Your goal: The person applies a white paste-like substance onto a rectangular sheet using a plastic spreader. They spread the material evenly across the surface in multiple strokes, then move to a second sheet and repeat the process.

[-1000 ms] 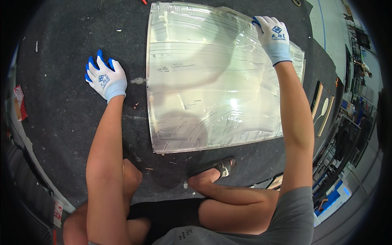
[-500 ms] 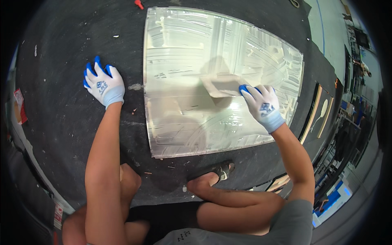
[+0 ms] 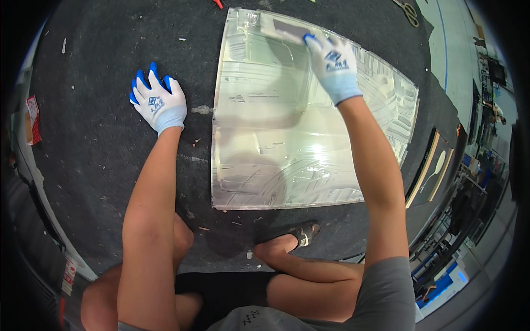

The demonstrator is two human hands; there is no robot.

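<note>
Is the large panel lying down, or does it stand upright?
Lying down: the panel turns its white-streaked face upward, and dark mat shows around its edges.

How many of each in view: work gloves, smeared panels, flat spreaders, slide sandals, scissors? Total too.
Work gloves: 2
Smeared panel: 1
Flat spreader: 1
Slide sandal: 1
Scissors: 1, cut off by the frame edge
Total: 6
</note>
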